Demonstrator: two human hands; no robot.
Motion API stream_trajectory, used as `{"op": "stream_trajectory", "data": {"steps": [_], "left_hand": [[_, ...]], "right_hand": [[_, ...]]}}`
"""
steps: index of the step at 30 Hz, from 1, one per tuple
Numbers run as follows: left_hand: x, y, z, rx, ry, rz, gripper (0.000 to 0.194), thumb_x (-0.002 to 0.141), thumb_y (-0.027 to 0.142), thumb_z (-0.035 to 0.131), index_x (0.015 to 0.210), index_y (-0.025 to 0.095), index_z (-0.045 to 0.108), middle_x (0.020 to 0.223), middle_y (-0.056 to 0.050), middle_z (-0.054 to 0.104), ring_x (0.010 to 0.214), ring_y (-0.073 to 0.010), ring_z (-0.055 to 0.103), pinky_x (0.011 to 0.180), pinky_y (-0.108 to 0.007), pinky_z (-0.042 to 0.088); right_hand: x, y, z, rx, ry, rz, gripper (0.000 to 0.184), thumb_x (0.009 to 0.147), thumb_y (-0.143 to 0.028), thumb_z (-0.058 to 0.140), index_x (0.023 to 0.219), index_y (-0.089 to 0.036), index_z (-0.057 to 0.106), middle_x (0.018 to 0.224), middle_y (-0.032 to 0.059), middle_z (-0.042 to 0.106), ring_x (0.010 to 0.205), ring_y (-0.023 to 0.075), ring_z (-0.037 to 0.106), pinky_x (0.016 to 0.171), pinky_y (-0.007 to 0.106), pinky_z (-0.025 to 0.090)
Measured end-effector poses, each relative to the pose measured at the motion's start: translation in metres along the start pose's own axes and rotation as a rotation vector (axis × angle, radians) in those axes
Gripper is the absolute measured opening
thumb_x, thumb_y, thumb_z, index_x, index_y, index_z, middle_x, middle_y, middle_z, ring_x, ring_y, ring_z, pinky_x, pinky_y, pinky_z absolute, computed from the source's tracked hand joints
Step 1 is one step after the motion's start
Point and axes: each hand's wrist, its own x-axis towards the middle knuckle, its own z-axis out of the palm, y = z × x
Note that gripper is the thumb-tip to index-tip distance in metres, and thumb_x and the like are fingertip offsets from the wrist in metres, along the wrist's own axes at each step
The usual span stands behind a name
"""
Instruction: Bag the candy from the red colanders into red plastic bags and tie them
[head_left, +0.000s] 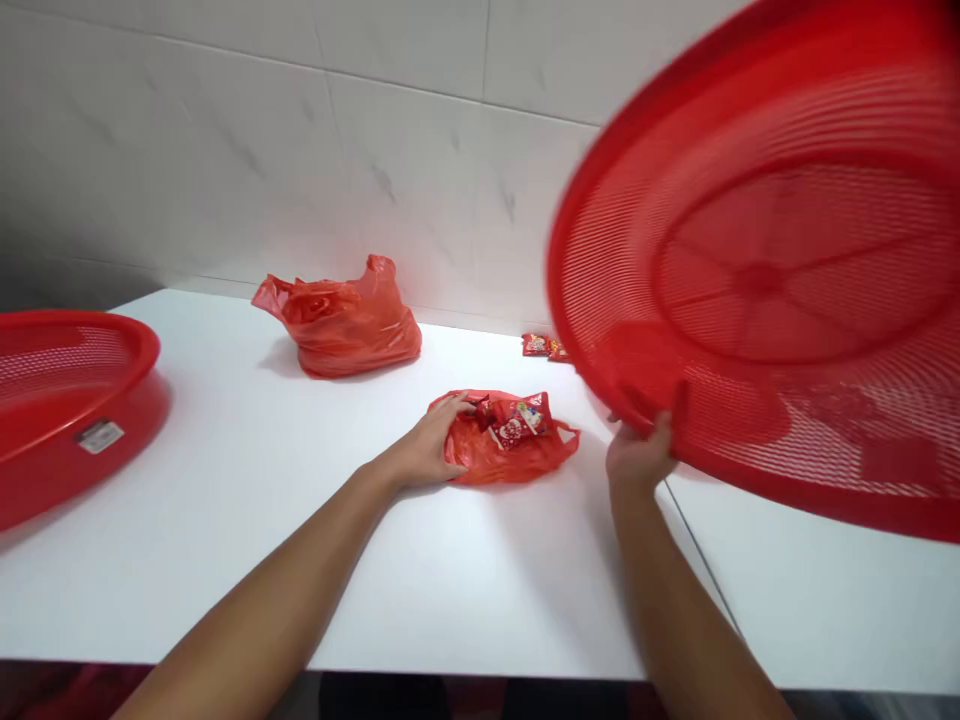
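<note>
My right hand (641, 455) is closed on the rim of a large round red mesh basket (720, 400), which is raised and tilted on its side at the right. The basket is slightly blurred, and part of it runs out of view. On the white table, my left hand (431, 445) grips the left side of a thin red plastic bag (499, 465), thumb toward the near edge and fingers over the far one. Several small shiny red snack packets (521, 420) lie in the bag's mouth, one with white print and a cartoon figure.
A fuller red plastic bag (356, 330) stands near the tiled wall (420, 150). Two small red packets (536, 345) lie at the back, partly behind the basket. Another red basket (142, 400) with a white label sits at the left. A seam (701, 555) crosses the white table (480, 580).
</note>
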Motion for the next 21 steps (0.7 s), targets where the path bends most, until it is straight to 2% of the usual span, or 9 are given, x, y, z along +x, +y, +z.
{"op": "stream_trajectory", "data": {"steps": [2, 5, 8, 11, 14, 17, 21], "left_hand": [[-0.001, -0.002, 0.0, 0.013, -0.016, 0.024, 0.093, 0.068, 0.015, 0.078, 0.154, 0.03, 0.045, 0.163, -0.009, 0.045, 0.152, -0.0351, 0.042, 0.126, -0.057, 0.039], [-0.001, -0.005, 0.0, 0.037, -0.036, 0.022, 0.095, 0.07, 0.014, 0.077, 0.157, 0.031, 0.042, 0.165, -0.008, 0.043, 0.155, -0.0339, 0.038, 0.127, -0.056, 0.038], [-0.001, -0.007, -0.001, 0.071, -0.05, 0.008, 0.098, 0.07, 0.017, 0.079, 0.159, 0.033, 0.04, 0.166, -0.008, 0.042, 0.157, -0.0346, 0.035, 0.128, -0.058, 0.036], [-0.002, -0.008, -0.002, 0.085, -0.062, 0.004, 0.102, 0.07, 0.018, 0.08, 0.161, 0.035, 0.038, 0.17, -0.008, 0.036, 0.159, -0.0362, 0.03, 0.128, -0.06, 0.036], [-0.004, -0.009, -0.003, 0.094, -0.069, 0.004, 0.104, 0.069, 0.015, 0.078, 0.163, 0.036, 0.036, 0.173, -0.008, 0.03, 0.162, -0.0375, 0.025, 0.127, -0.061, 0.037], [-0.006, -0.009, -0.004, 0.091, -0.066, 0.008, 0.102, 0.071, 0.015, 0.077, 0.163, 0.037, 0.038, 0.174, -0.008, 0.029, 0.162, -0.0363, 0.025, 0.128, -0.061, 0.036], [-0.007, -0.01, -0.006, 0.064, -0.023, 0.0, 0.091, 0.078, 0.021, 0.077, 0.161, 0.035, 0.043, 0.172, -0.01, 0.034, 0.161, -0.0354, 0.029, 0.13, -0.063, 0.033]], "right_hand": [[0.021, -0.016, -0.002, 0.109, 0.076, -0.044, 0.046, 0.088, -0.05, 0.058, 0.123, -0.022, 0.066, 0.097, 0.0042, 0.067, 0.066, 0.0169, 0.062, 0.055, 0.03, 0.051], [0.059, -0.048, -0.018, 0.122, 0.112, 0.038, 0.033, 0.09, -0.051, 0.05, 0.091, -0.022, 0.064, 0.076, 0.0015, 0.056, 0.055, 0.0143, 0.05, 0.047, 0.027, 0.045], [0.094, -0.081, -0.046, 0.133, 0.272, 0.13, 0.03, 0.09, -0.044, 0.043, 0.075, -0.022, 0.057, 0.071, 0.0006, 0.046, 0.047, 0.0108, 0.035, 0.04, 0.026, 0.038], [0.119, -0.1, -0.08, 0.128, 0.416, 0.25, 0.027, 0.091, -0.037, 0.039, 0.073, -0.023, 0.054, 0.076, 0.0009, 0.043, 0.045, 0.0096, 0.024, 0.038, 0.028, 0.033], [0.134, -0.098, -0.115, 0.044, 0.45, 0.378, 0.027, 0.093, -0.037, 0.038, 0.071, -0.026, 0.051, 0.08, 0.0024, 0.042, 0.046, 0.0116, 0.022, 0.039, 0.034, 0.028], [0.141, -0.088, -0.145, -0.058, 0.421, 0.418, 0.029, 0.094, -0.04, 0.04, 0.069, -0.029, 0.049, 0.078, 0.0022, 0.034, 0.047, 0.0133, 0.019, 0.044, 0.041, 0.023], [0.146, -0.079, -0.167, -0.166, 0.408, 0.463, 0.033, 0.089, -0.051, 0.048, 0.065, -0.03, 0.04, 0.074, -0.0008, 0.026, 0.047, 0.0129, 0.017, 0.049, 0.044, 0.023]]}}
